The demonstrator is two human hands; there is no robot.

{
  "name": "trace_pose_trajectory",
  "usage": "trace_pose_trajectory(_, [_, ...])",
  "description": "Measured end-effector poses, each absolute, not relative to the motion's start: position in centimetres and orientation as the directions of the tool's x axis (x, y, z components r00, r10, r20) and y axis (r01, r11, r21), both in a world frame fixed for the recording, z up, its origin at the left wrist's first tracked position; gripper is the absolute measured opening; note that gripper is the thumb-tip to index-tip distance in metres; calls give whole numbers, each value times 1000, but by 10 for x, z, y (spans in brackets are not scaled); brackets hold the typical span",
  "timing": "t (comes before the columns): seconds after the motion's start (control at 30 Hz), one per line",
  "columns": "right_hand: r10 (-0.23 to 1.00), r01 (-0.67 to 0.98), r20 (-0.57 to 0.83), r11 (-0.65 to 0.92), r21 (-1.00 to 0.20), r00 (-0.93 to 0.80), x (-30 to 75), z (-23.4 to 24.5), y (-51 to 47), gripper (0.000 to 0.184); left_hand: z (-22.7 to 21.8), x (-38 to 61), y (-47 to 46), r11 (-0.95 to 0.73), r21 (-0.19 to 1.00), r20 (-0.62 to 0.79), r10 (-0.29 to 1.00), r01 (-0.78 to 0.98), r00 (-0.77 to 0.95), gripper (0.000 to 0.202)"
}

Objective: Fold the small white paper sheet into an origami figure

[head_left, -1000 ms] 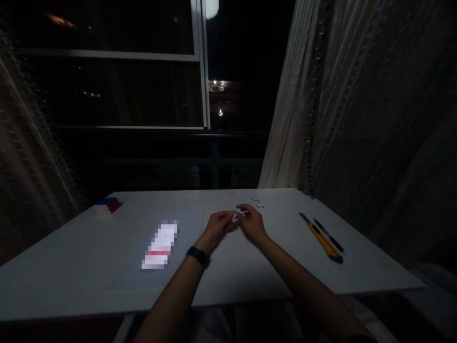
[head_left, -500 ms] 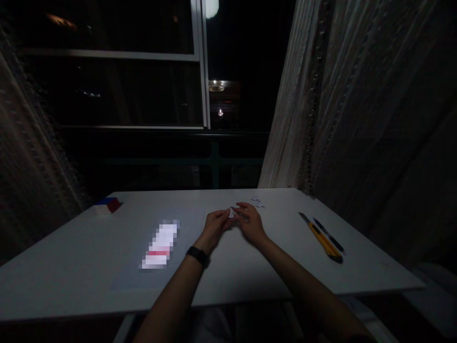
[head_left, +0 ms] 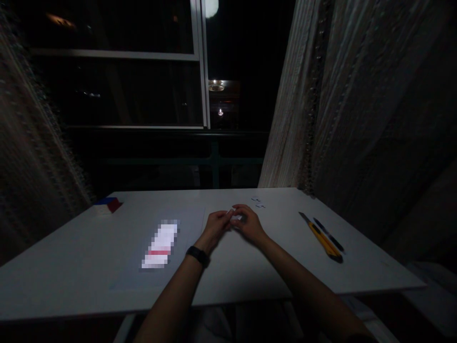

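Note:
Both hands meet over the middle of the white table [head_left: 243, 271]. My left hand [head_left: 215, 225], with a black band on its wrist, is closed on a small piece of white paper [head_left: 230, 213]. From the other side my right hand [head_left: 250, 223] pinches the same paper between thumb and fingers. Most of the paper is hidden by the fingers, so its shape cannot be made out. Just beyond my right hand lie a few small paper pieces [head_left: 257, 202] with dark marks.
To the right lie a yellow utility knife [head_left: 323, 240] with its blade out and a dark pen [head_left: 329, 236]. A lit, blurred phone-like screen [head_left: 160, 245] rests on a pale sheet [head_left: 128, 276] at left. A colored cube [head_left: 107, 205] sits at the far left. Curtains [head_left: 285, 119] flank a dark window.
The fingers of my right hand have curled in closer on the paper, and less of it shows now. The things on the table have stayed in place.

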State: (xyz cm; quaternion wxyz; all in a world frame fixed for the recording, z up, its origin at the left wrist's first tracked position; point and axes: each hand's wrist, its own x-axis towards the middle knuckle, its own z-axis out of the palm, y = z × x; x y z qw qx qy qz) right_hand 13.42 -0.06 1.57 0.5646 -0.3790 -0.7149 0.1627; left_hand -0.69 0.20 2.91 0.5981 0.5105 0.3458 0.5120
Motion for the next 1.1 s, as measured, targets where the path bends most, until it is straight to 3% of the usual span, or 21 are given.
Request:
trace_pose_trajectory(0.5, [688,523,718,653,-548,-106,131,22,-12,8,30,-3,2,-89,966,132,977,-241,166,44])
trace_pose_trajectory(1.1, [647,529,759,671,-520,-75,132,17,-11,12,30,-2,3,-47,964,88,985,-262,148,44])
